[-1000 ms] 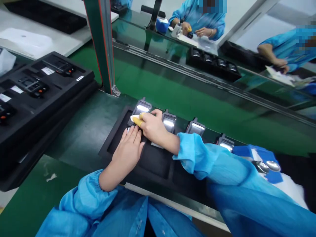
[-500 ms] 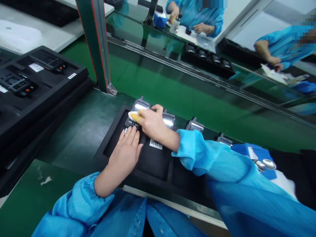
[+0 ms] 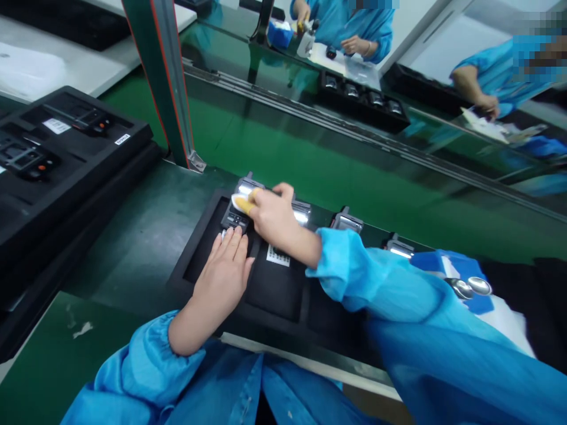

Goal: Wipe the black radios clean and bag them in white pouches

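A black foam tray [image 3: 195,251] lies in front of me with several devices along its far edge. My left hand [image 3: 224,268] rests flat, fingers extended, its fingertips at the lower end of the leftmost device [image 3: 234,219]. Yellow covers sit on fingers of my right hand [image 3: 274,218], which presses a small white cloth [image 3: 236,203] against that device's shiny upper part. Just right of my right hand is a second device [image 3: 302,212], partly hidden. Below my right wrist a white printed label [image 3: 278,255] shows in the tray.
Stacked black trays [image 3: 133,152] with devices stand at left, beside an upright post [image 3: 170,88]. A blue box [image 3: 452,268] with white cloth and shiny oval pieces [image 3: 479,286] is at right. Beyond the glass edge, two people in blue handle parts.
My right hand has shifted slightly up on the leftmost device, baring more of its dark lower part. My left hand keeps its place. The whole view has moved a little.
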{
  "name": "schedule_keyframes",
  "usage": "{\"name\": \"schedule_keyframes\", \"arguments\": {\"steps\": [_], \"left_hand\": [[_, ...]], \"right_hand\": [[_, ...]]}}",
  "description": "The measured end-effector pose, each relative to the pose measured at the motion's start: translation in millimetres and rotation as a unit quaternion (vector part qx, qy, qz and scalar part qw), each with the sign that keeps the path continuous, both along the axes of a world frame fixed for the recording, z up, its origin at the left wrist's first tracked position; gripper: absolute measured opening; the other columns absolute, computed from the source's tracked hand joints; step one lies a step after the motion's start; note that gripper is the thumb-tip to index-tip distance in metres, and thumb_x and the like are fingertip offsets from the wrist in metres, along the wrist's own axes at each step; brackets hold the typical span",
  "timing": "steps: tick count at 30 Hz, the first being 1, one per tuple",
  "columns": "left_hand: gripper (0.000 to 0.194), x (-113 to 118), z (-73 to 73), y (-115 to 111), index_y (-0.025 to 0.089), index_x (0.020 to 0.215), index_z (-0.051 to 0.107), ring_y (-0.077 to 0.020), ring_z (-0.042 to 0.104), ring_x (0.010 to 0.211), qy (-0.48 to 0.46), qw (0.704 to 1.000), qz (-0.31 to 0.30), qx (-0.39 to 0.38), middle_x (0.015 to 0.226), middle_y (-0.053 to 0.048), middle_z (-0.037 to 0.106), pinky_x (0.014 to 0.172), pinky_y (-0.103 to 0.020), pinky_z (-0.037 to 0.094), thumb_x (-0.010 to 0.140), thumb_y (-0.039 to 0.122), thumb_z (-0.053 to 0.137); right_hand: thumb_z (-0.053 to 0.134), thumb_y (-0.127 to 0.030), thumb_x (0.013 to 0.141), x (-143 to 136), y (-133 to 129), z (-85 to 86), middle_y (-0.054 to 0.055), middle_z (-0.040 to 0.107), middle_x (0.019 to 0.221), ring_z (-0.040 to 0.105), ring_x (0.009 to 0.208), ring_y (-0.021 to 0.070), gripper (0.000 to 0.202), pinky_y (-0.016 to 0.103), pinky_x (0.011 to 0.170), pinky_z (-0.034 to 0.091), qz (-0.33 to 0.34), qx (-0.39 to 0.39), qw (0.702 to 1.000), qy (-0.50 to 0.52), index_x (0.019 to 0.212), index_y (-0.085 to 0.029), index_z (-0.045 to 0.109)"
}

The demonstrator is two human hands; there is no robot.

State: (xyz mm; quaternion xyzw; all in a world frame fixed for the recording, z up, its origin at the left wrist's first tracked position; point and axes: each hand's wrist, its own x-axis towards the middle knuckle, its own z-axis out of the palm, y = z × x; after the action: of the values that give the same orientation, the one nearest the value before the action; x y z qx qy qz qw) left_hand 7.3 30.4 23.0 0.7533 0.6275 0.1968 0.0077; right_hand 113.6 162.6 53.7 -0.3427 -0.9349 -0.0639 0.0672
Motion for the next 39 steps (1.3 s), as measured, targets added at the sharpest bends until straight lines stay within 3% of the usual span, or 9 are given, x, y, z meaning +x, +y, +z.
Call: {"name": "schedule_keyframes", "arguments": {"steps": [5, 13, 17, 23, 27, 32, 34, 36, 39], "left_hand": [[0.042, 0, 0.7, 1, 0.000, 0.125, 0.055, -0.0313, 0.050, 0.129, 0.003, 1.000, -0.001, 0.001, 0.136, -0.022, 0.054, 0.109, -0.049, 0.040, 0.096, 0.023, 0.036], [0.034, -6, 0.2, -2, 0.003, 0.112, 0.062, -0.0263, 0.063, 0.112, -0.045, 0.994, -0.013, 0.100, 0.117, -0.019, 0.068, 0.103, -0.044, 0.046, 0.095, 0.019, 0.038], [0.026, -10, 1.8, -6, 0.012, 0.092, 0.066, -0.0195, 0.069, 0.083, -0.082, 0.981, 0.022, 0.173, 0.086, -0.009, 0.074, 0.092, -0.037, 0.050, 0.094, 0.018, 0.040], [0.031, -13, -0.8, -12, 0.017, 0.079, 0.062, -0.0205, 0.061, 0.069, -0.067, 0.984, 0.073, 0.150, 0.070, -0.007, 0.064, 0.068, -0.033, 0.046, 0.095, 0.024, 0.037], [0.031, -16, -3.3, -9, 0.019, 0.075, 0.060, -0.0198, 0.059, 0.067, -0.047, 0.985, 0.082, 0.144, 0.067, -0.005, 0.061, 0.067, -0.032, 0.043, 0.094, 0.025, 0.037], [0.029, -15, 6.1, -9, 0.020, 0.067, 0.055, -0.0190, 0.055, 0.062, -0.055, 0.986, 0.055, 0.144, 0.061, -0.003, 0.056, 0.060, -0.030, 0.040, 0.090, 0.025, 0.040], [0.028, -14, 14.4, -9, 0.021, 0.063, 0.050, -0.0188, 0.052, 0.059, -0.068, 0.986, 0.045, 0.144, 0.057, -0.002, 0.051, 0.056, -0.029, 0.036, 0.088, 0.026, 0.041], [0.025, -14, 23.2, -7, 0.023, 0.062, 0.047, -0.0190, 0.050, 0.058, -0.079, 0.986, 0.038, 0.142, 0.055, 0.000, 0.047, 0.052, -0.028, 0.032, 0.086, 0.027, 0.043], [0.020, -18, 30.7, -5, 0.025, 0.065, 0.048, -0.0196, 0.048, 0.055, -0.076, 0.992, 0.072, 0.065, 0.052, 0.003, 0.043, 0.048, -0.026, 0.025, 0.085, 0.031, 0.046]], "right_hand": [[0.029, -0.015, 0.097, -4, 24, 11.3, 0.004, 0.061, 0.097, 0.046, 0.086, 0.0177, 0.041, 0.040, 0.086, 0.015, -0.059, -0.006, 0.998, 0.011, 0.095, -0.019, 0.069], [0.041, -0.015, 0.094, 2, -22, -5.8, 0.004, 0.062, 0.093, 0.047, 0.084, 0.0149, 0.030, 0.038, 0.083, 0.015, 0.003, -0.089, 0.996, 0.005, 0.094, -0.019, 0.071], [0.043, -0.016, 0.094, -4, -39, -1.8, 0.005, 0.062, 0.096, 0.049, 0.086, 0.0153, 0.027, 0.038, 0.082, 0.016, 0.013, -0.134, 0.991, 0.002, 0.093, -0.017, 0.070], [0.045, -0.007, 0.086, 13, -64, 20.0, 0.007, 0.063, 0.103, 0.052, 0.094, 0.0170, 0.030, 0.038, 0.082, 0.019, 0.016, -0.190, 0.981, 0.032, 0.093, -0.018, 0.071], [0.047, -0.006, 0.082, 83, -76, 50.1, 0.006, 0.065, 0.100, 0.055, 0.096, 0.0181, 0.035, 0.038, 0.082, 0.025, -0.050, -0.130, 0.982, 0.126, 0.097, -0.023, 0.073], [0.052, -0.022, 0.085, 217, -108, 76.8, 0.007, 0.067, 0.089, 0.059, 0.086, 0.0211, 0.029, 0.038, 0.076, 0.038, -0.239, 0.001, 0.947, 0.213, 0.106, -0.025, 0.072], [0.054, -0.029, 0.085, 266, -133, 82.2, 0.008, 0.067, 0.089, 0.059, 0.083, 0.0217, 0.031, 0.038, 0.074, 0.043, -0.348, 0.021, 0.913, 0.213, 0.110, -0.024, 0.071], [0.053, -0.030, 0.084, 308, -161, 81.9, 0.010, 0.067, 0.090, 0.060, 0.083, 0.0220, 0.032, 0.038, 0.074, 0.044, -0.480, 0.014, 0.856, 0.191, 0.109, -0.022, 0.072], [0.057, -0.024, 0.080, 350, -199, 65.1, 0.012, 0.068, 0.087, 0.061, 0.079, 0.0218, 0.024, 0.036, 0.072, 0.044, -0.615, -0.021, 0.769, 0.174, 0.093, -0.016, 0.076]]}}
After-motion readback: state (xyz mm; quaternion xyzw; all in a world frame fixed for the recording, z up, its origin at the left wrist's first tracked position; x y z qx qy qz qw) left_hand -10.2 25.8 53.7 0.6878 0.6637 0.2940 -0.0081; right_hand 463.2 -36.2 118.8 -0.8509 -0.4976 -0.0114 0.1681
